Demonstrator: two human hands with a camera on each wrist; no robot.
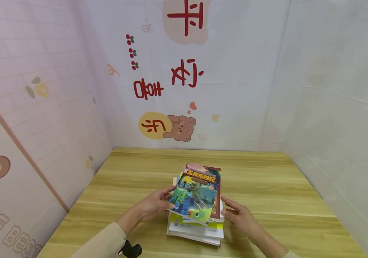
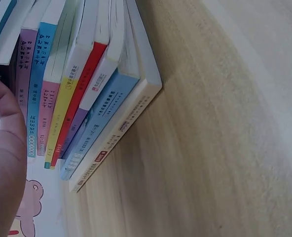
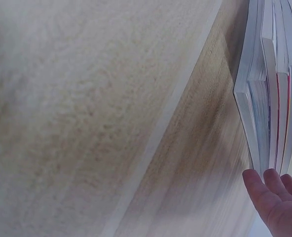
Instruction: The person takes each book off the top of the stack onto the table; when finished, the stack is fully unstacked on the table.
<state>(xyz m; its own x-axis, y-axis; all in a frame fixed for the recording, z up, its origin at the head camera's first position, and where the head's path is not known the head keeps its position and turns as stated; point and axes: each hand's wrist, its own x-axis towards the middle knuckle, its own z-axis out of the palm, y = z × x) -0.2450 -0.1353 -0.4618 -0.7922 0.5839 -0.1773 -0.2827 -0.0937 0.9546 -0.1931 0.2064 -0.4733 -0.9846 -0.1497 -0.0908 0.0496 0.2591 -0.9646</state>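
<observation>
A stack of books (image 1: 196,231) stands on the wooden table, its coloured spines (image 2: 62,113) facing left. On top lies a dinosaur-covered book (image 1: 198,195), turned askew over a red-bordered book (image 1: 216,211). My left hand (image 1: 154,205) pinches the dinosaur book's left edge, thumb at its lower left corner; some fingers are hidden. In the left wrist view, that hand (image 2: 5,148) is beside the upper books. At the stack's right side is my right hand (image 1: 242,218), fingers spread and loosely bent. In the right wrist view, its fingertips (image 3: 252,177) are at the page edges.
The wooden table (image 1: 267,186) extends around the stack. A printed white cloth (image 1: 235,89) hangs behind it, with more cloth at both sides. Near the left sleeve lies a small black object (image 1: 132,249), partly hidden.
</observation>
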